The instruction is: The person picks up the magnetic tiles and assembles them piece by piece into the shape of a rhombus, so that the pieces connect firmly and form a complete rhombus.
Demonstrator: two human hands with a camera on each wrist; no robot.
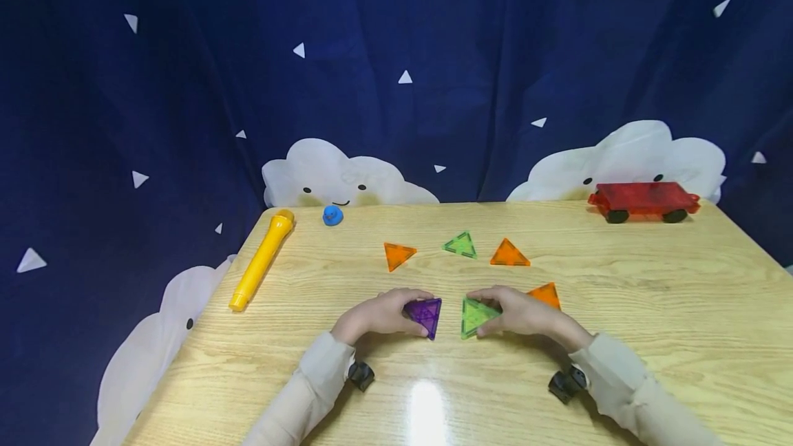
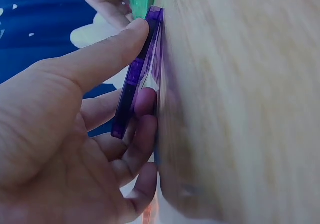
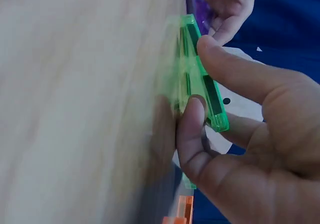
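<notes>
Near the middle of the table, my left hand (image 1: pixel 392 311) grips a purple triangular magnetic tile (image 1: pixel 427 315) by its edges. In the left wrist view the thumb lies along the edge of the purple tile (image 2: pixel 135 71), which leans up from the wood with fingers beneath. Facing it across a small gap, my right hand (image 1: pixel 517 312) holds a translucent green triangular tile (image 1: pixel 473 316). The right wrist view has that green tile (image 3: pixel 207 78) tilted, pinched between thumb and fingers, its far edge low at the tabletop. The two tiles point their straight sides toward each other.
Beyond the hands lie orange triangles (image 1: pixel 399 255) (image 1: pixel 510 254) and another green triangle (image 1: pixel 461 245). One more orange tile (image 1: pixel 545 294) sits partly behind my right hand. A yellow toy microphone (image 1: pixel 263 260), a small blue toy (image 1: pixel 332 215) and a red toy car (image 1: pixel 646 201) stand farther out.
</notes>
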